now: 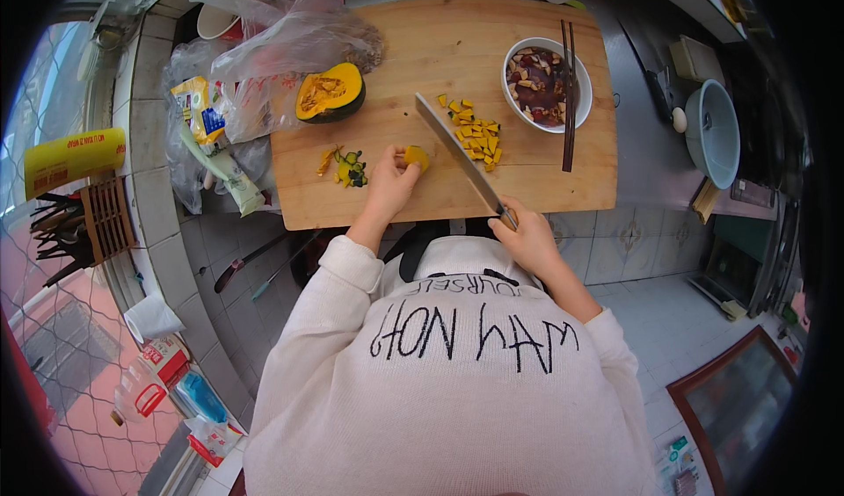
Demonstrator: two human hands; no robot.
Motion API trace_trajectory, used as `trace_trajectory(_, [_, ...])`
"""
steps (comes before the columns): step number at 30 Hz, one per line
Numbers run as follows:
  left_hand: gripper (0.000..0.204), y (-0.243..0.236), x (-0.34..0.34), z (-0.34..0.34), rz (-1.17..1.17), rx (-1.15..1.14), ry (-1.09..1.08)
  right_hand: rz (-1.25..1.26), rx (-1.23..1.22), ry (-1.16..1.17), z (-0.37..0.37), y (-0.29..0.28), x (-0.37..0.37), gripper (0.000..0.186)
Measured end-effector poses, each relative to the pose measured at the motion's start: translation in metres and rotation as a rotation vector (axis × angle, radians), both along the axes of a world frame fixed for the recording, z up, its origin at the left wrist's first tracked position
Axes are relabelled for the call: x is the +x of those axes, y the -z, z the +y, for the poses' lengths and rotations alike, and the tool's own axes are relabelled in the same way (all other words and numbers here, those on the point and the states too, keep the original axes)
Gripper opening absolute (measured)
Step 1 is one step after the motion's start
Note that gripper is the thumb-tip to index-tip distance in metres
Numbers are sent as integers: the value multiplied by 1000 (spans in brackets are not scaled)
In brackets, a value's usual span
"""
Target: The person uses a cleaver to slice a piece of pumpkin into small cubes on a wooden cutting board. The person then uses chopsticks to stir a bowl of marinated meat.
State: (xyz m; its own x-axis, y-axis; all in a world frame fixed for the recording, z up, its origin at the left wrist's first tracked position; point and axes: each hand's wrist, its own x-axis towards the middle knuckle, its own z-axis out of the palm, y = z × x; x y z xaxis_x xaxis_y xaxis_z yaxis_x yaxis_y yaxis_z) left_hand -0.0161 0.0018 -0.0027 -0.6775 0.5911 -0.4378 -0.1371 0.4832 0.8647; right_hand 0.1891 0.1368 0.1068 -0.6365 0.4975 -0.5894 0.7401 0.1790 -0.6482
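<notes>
My left hand (393, 180) is closed on a yellow piece of pumpkin (417, 158) over the wooden cutting board (413, 57). In my right hand (524, 235) is the handle of a kitchen knife (459, 155), its long blade pointing away and to the left. Just right of the blade lies a heap of diced pumpkin (479, 137). Dark green peel scraps (351, 169) are piled left of my left hand. Farther back rests a cut pumpkin half (331, 93), its seeded hollow showing. Between the blade and the held piece there is a small gap.
A white bowl (507, 87) of dark red food stands at the board's right, with chopsticks (570, 101) across it. Plastic bags (290, 35) crowd the back left. Right of the board are an egg (679, 120) and a pale blue basin (710, 136).
</notes>
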Motion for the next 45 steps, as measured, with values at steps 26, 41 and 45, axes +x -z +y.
trace_trajectory(26, [22,-23,-16,0,150,245,-275,108,227,-192,-15,-7,-9,41])
trace_trajectory(41, [36,-52,-16,26,235,349,-228,-9,220,-236,-9,-3,-22,40])
trace_trajectory(45, [43,-41,-18,24,307,338,-208,-8,233,-259,-9,-5,-24,38])
